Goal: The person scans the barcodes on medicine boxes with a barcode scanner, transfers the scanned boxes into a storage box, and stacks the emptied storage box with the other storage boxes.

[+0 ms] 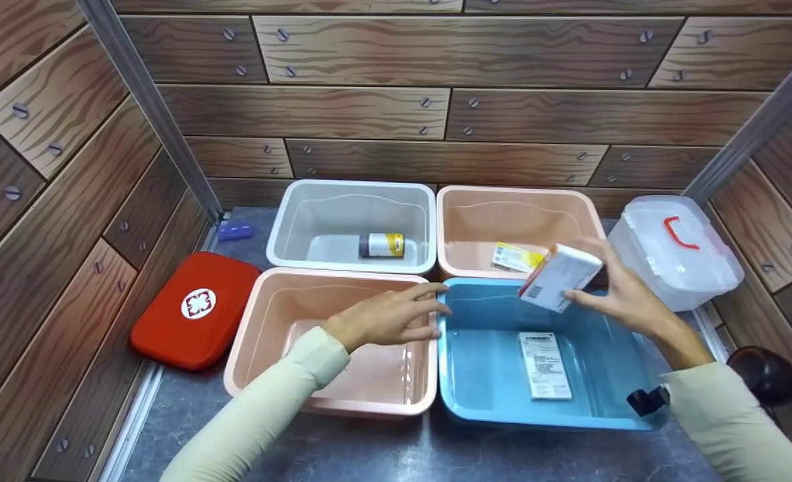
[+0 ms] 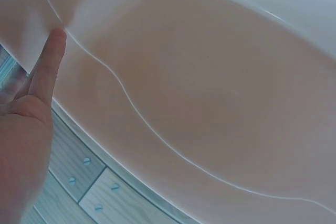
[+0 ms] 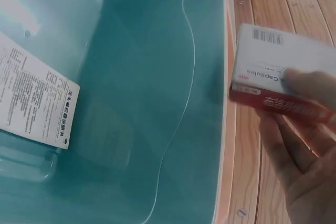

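The left hand [image 1: 385, 317] hung over the nearer peach bin [image 1: 369, 375], fingers loosely spread toward three o'clock at the rim of the blue bin [image 1: 483, 381]. Farther out, the right hand [image 1: 626, 291], angled toward ten o'clock, pinched the white-and-red box [image 1: 560, 279] above the blue bin's twelve-o'clock edge.

Bright head view, hazy wrist views, glare

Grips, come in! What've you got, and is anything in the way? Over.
Right grip: holding white-and-red box near blue bin's far rim. Left grip: empty, above front peach bin. Nothing seen blocking the box.
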A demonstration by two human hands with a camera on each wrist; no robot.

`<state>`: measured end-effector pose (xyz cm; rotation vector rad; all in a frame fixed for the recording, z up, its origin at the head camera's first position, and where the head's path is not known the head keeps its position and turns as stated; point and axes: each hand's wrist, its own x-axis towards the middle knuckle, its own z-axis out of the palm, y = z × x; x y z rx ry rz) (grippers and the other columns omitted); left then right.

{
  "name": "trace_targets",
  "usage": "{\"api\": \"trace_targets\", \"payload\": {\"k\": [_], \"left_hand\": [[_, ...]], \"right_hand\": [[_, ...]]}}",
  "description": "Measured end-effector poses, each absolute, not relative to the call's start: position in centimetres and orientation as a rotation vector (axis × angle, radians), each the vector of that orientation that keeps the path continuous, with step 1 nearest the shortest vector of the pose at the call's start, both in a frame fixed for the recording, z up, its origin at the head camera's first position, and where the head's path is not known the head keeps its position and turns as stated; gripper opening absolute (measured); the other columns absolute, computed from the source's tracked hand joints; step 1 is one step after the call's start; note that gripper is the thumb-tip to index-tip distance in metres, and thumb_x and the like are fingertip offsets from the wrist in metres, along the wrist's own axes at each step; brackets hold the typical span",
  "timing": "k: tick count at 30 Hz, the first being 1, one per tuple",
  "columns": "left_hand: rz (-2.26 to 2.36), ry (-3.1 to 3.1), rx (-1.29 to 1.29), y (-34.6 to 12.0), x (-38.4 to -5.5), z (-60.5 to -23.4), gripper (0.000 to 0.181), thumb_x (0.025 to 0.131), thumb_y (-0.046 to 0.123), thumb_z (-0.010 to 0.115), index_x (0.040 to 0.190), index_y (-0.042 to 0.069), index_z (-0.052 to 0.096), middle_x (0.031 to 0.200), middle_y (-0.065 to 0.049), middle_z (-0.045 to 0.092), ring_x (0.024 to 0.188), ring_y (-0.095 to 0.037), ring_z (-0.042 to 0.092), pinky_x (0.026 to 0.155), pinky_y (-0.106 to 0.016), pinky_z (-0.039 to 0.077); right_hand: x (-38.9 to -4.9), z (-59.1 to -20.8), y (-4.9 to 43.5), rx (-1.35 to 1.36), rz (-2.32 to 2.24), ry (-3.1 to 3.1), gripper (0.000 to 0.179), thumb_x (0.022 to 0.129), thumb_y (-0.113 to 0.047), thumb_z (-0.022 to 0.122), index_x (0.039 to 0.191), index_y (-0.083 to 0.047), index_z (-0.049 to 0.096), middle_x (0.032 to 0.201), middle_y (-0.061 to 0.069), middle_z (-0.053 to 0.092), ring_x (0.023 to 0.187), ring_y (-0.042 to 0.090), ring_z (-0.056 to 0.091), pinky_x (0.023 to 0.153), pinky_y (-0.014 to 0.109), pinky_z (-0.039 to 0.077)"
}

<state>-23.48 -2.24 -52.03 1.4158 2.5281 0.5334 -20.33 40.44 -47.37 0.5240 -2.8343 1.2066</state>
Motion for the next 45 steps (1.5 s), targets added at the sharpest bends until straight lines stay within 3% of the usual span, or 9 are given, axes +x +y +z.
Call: {"api": "trace_targets", "payload": {"k": [3,9,17,21,25,30,37,41,45], "left_hand": [[0.532,2.531,1.437,-2.2,-23.5,-52.1,0.048,0.113,0.052,0.054,0.155,0.028,0.058,0.178,-0.004,0.033,0.115,-0.022,0.074,0.102,-0.045,0.061],[0.530,2.529,1.443,-2.1,-23.6,-52.3,0.049,0.114,0.051,0.054,0.155,0.025,0.058,0.178,-0.004,0.032,0.110,-0.021,0.074,0.101,-0.045,0.061],[0.532,2.536,1.451,-2.2,-23.5,-52.4,0.049,0.114,0.051,0.054,0.155,0.024,0.059,0.177,-0.004,0.033,0.106,-0.019,0.074,0.100,-0.044,0.062],[0.529,2.538,1.453,-2.2,-23.6,-52.4,0.048,0.113,0.050,0.055,0.155,0.025,0.059,0.177,-0.005,0.034,0.105,-0.019,0.074,0.100,-0.044,0.062],[0.521,2.540,1.446,-2.1,-23.5,-52.4,0.049,0.113,0.051,0.055,0.155,0.026,0.059,0.177,-0.004,0.033,0.107,-0.019,0.074,0.101,-0.043,0.061],[0.533,2.541,1.462,-2.2,-23.5,-52.5,0.049,0.113,0.051,0.055,0.155,0.024,0.059,0.177,-0.005,0.035,0.103,-0.018,0.074,0.099,-0.042,0.062],[0.546,2.535,1.471,-2.1,-23.5,-52.3,0.048,0.113,0.050,0.056,0.155,0.027,0.059,0.176,-0.006,0.036,0.108,-0.020,0.075,0.100,-0.044,0.061],[0.540,2.534,1.465,-2.1,-23.6,-52.3,0.048,0.113,0.051,0.055,0.155,0.027,0.059,0.177,-0.005,0.035,0.111,-0.019,0.074,0.101,-0.045,0.061],[0.544,2.538,1.469,-2.1,-23.6,-52.2,0.048,0.113,0.051,0.055,0.154,0.026,0.060,0.177,-0.005,0.036,0.115,-0.021,0.074,0.102,-0.046,0.061]], "right_hand": [[-20.3,-47.6,40.6,0.510,1.240,-2.777,0.076,0.098,-0.012,0.083,0.162,-0.014,0.042,0.134,0.013,0.068,0.107,-0.001,0.066,0.089,0.014,0.054],[-20.1,-47.9,40.9,0.436,1.248,-2.699,0.047,0.099,-0.009,0.080,0.141,-0.005,0.059,0.118,-0.007,0.068,0.097,0.004,0.066,0.080,0.016,0.055],[-20.0,-48.0,41.5,0.400,1.257,-2.634,0.076,0.096,0.000,0.080,0.161,-0.009,0.043,0.133,-0.014,0.060,0.109,-0.005,0.063,0.088,0.010,0.048],[-20.0,-48.3,41.8,0.358,1.273,-2.609,0.060,0.098,-0.002,0.078,0.151,-0.004,0.051,0.123,-0.017,0.062,0.105,0.000,0.061,0.087,0.012,0.045],[-19.9,-48.6,42.0,0.316,1.307,-2.568,0.056,0.096,0.001,0.080,0.142,0.003,0.047,0.119,-0.015,0.063,0.107,0.001,0.059,0.092,0.010,0.043],[-19.8,-48.8,42.0,0.387,1.324,-2.583,0.065,0.094,0.009,0.078,0.150,0.004,0.046,0.124,-0.017,0.059,0.108,-0.006,0.060,0.089,0.007,0.047],[-19.5,-48.9,42.4,0.334,1.270,-2.624,0.043,0.102,-0.002,0.074,0.142,0.000,0.060,0.120,-0.022,0.061,0.105,-0.005,0.061,0.087,0.009,0.047],[-19.3,-49.0,43.0,0.267,1.282,-2.638,0.052,0.102,-0.005,0.075,0.147,0.002,0.049,0.117,-0.022,0.061,0.103,-0.006,0.061,0.084,0.009,0.050],[-19.1,-49.0,43.5,0.231,1.369,-2.553,0.085,0.097,0.003,0.078,0.164,-0.006,0.027,0.111,-0.016,0.064,0.093,-0.001,0.067,0.074,0.016,0.058]]}}
